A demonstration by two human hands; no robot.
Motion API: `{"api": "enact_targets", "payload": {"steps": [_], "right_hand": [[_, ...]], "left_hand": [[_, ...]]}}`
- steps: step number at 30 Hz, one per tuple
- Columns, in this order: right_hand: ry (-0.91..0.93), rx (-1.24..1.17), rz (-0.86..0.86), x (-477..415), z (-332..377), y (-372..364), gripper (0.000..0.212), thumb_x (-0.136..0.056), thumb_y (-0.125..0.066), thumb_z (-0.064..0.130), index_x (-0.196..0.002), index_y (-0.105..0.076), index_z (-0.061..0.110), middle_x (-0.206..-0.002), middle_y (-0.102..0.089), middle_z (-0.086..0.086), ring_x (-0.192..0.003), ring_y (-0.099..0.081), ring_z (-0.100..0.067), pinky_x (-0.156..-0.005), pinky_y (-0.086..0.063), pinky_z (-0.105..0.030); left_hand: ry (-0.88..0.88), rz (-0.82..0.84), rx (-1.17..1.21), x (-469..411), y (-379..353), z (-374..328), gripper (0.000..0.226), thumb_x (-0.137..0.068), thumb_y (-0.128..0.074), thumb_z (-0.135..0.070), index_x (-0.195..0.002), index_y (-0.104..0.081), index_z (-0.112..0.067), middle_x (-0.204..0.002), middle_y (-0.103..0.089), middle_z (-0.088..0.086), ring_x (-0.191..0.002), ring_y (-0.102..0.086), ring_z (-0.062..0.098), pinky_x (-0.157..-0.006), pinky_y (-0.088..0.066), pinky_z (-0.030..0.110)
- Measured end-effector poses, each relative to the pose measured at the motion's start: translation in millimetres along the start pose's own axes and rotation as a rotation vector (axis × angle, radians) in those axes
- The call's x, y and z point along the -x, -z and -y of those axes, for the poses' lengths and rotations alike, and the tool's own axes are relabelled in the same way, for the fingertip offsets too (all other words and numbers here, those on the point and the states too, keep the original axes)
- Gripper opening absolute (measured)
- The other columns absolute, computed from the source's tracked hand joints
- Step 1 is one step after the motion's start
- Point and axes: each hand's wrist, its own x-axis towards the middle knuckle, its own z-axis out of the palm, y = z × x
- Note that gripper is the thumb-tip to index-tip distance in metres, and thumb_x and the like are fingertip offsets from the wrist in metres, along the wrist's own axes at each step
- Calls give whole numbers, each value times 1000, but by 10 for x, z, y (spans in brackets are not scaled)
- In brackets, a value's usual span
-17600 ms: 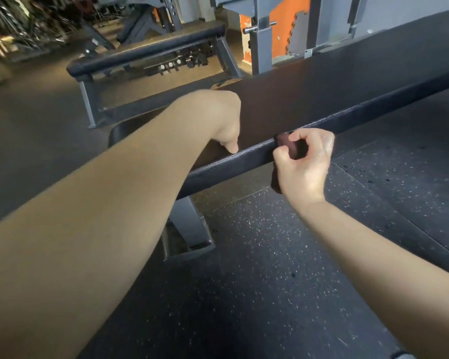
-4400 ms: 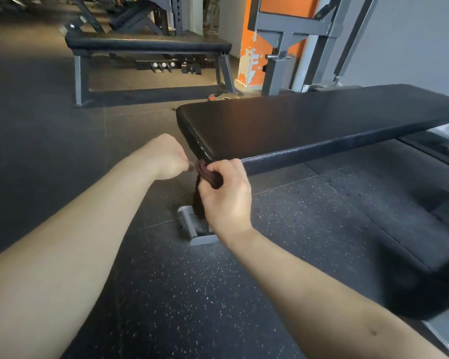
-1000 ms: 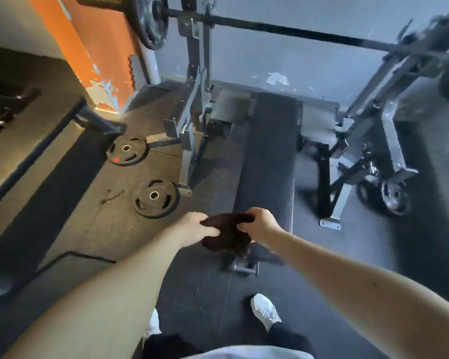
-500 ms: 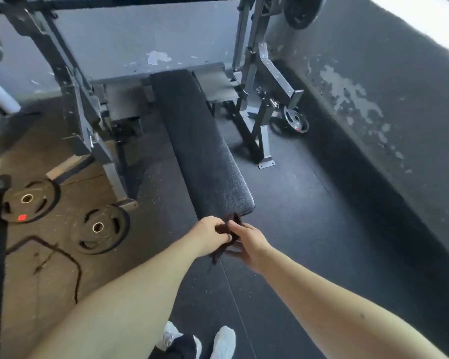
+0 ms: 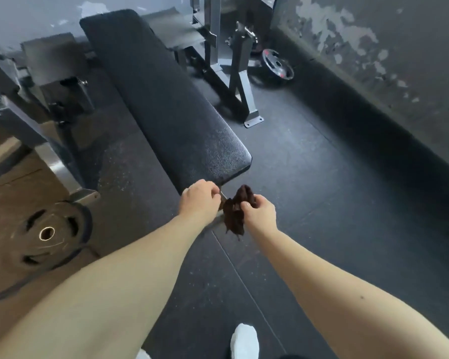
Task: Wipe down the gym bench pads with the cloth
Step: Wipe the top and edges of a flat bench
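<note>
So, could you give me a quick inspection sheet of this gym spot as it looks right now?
Surface: black textured bench pad.
Job's things: dark cloth, bunched, held just off the pad's near end.
Clutter: weight plate on the floor at left; second plate by the rack.
Fingers: right hand grips the cloth; left hand curled beside it, hold unclear.
Cables: nothing seen.
Surroundings: speckled rubber floor, grey rack, peeling wall, white shoe.

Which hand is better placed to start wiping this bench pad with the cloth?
Right. The right hand already grips the bunched cloth, just off the near end of the bench pad. The left hand sits curled beside it, apparently holding nothing, so it would need a handover first.
</note>
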Motion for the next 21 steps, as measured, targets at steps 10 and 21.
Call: {"api": "enact_targets", "payload": {"steps": [10,21], "right_hand": [[215,-575,-411,-1777,-1124,-1223,22,-86,-56,9,-90,-76,16,-74,-72,7,-70,-64,-12,-77,-59,-32],[334,-755,-414,-1992,-1108,-1310,34,-95,-57,10,-121,-76,21,-92,-76,13,-82,-70,-3,-89,-58,-22]], "left_hand": [[-430,-536,-413,-1416,-1510,896,22,-96,-62,-34,-109,-73,-20,-114,-61,4,-110,-52,27,-93,-34,40],[-455,-729,-271,-1327,-1491,1262,14,-90,-71,-36,-92,-80,-24,-99,-64,4,-102,-52,30,-85,-33,41]]}}
